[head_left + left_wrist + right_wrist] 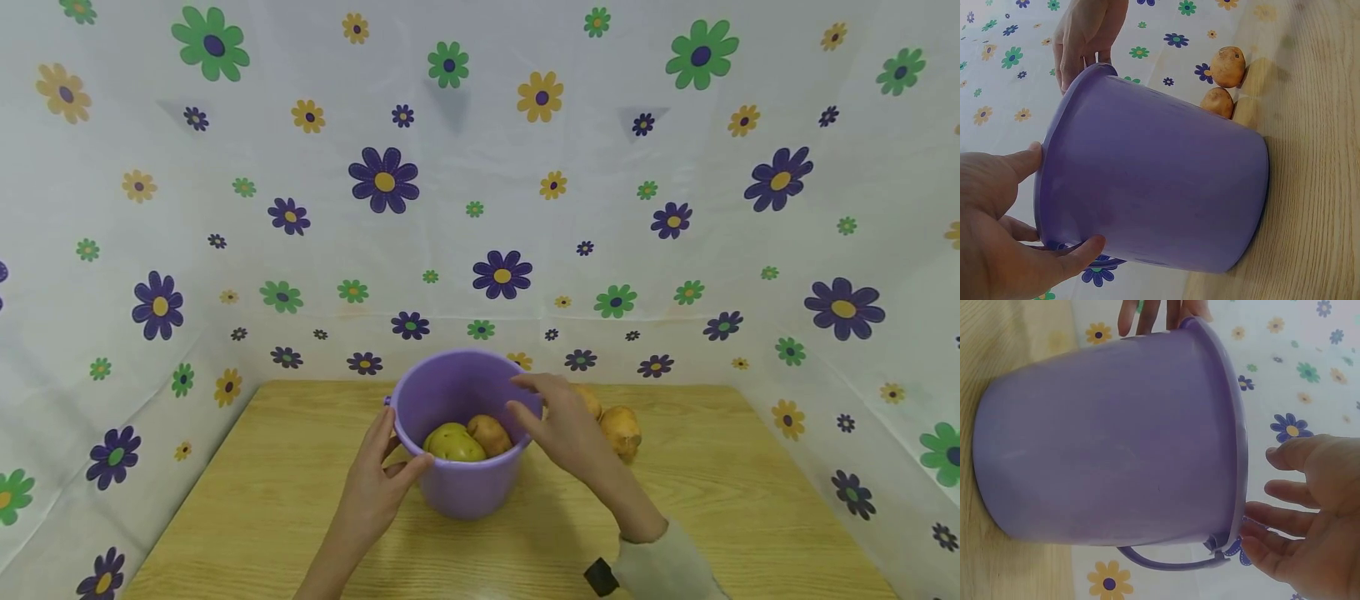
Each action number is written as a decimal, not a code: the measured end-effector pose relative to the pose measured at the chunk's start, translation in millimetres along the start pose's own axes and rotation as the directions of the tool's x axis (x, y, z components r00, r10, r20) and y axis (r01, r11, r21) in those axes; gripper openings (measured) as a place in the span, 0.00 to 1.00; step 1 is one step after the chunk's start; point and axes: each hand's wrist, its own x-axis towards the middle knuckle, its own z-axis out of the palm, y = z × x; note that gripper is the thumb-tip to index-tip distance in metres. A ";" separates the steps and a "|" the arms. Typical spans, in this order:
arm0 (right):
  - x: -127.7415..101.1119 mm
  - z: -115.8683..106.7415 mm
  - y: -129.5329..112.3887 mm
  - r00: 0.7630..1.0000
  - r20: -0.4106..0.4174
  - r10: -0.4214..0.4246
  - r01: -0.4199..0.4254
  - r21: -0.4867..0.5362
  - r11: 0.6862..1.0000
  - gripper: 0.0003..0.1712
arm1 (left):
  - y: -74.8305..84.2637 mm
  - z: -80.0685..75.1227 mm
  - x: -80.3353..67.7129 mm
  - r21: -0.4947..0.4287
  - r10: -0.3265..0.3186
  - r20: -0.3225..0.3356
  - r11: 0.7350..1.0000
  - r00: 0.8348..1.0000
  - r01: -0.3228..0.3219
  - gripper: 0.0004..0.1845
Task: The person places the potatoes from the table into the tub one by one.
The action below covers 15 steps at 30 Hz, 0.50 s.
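No logo or writing anywhere that I can read, the purple bucket (461,433) is just plain plastic. It sits on the wood-grain table (262,500), near the flowered backdrop (480,183). The left hand (375,483) holds its rim, thumb and fingers (1075,250) spread around the edge. The right hand (558,425) hovers by the other side with its fingers (1272,515) straight and apart, clamped on nothing. Inside are two potatoes (468,437), partly hidden by the wall. Two more potatoes (1225,78) lie on the table behind, half blocked by the right hand in the head view. The bucket's handle (1166,559) hangs down the side.
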 end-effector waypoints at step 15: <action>-7.9 -18.5 15.7 0.999 -0.043 0.031 -0.033 -0.041 0.999 0.21 | -0.6 -0.3 -0.6 0.015 0.015 0.002 1.000 1.000 -0.015 0.50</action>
